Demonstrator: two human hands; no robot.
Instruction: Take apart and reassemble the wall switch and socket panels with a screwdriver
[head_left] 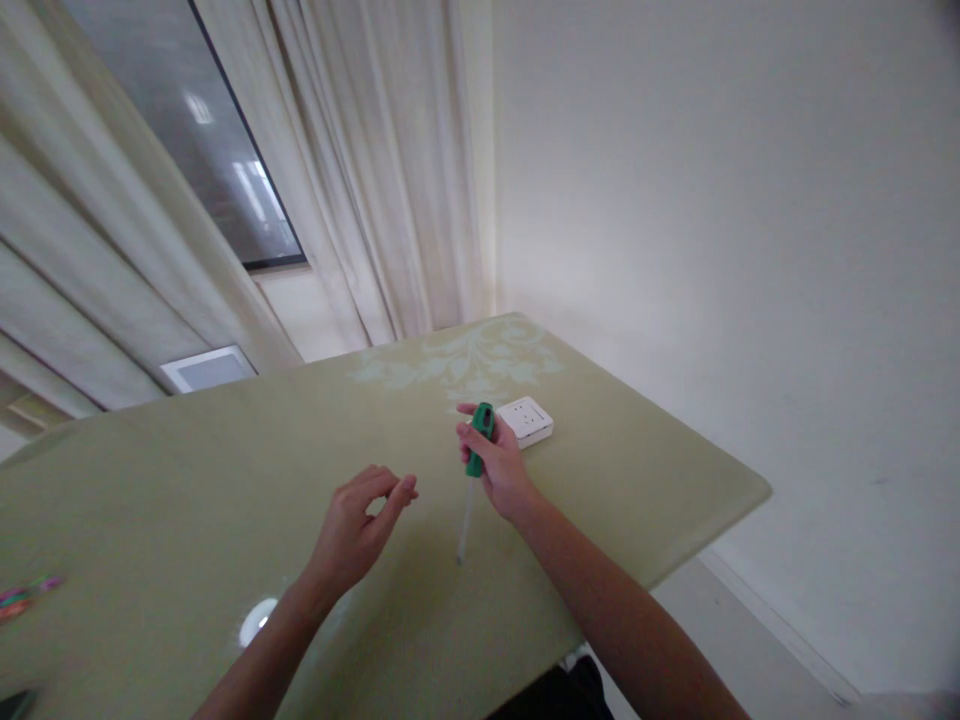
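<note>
1. Grasping the green-handled screwdriver [474,466], our right hand [506,475] wraps its fingers and thumb about the handle; the slim shaft [466,520] slants down toward our side of the table, its tip free of either hand.
2. We judge the tool light and stiff, heavier at the handle than along the thin shaft. The chunky grip looks unlikely to slip or break, and it is the best place to take hold; the shaft, narrow and smooth, would suit only a light steadying touch.
3. Our left hand [358,525] is apart from the screwdriver, fingers curled and thumb tip close to the forefinger. Nothing shows between them, though we cannot tell whether something tiny is pinched there.
4. Just behind our right hand sits a white socket box [526,420], probably hard plastic, easiest to take by its side walls.
5. Beneath us spreads a yellow-green tablecloth [615,520], paler leafy pattern [465,355] at the far corner. A white round object [255,622] is partly hidden by our left forearm; small colourful items [26,597] blur at the left edge.
6. Around us we see pale curtains [367,180], a dark window [210,130], a plain wall [712,250] and light floor [750,625].
</note>
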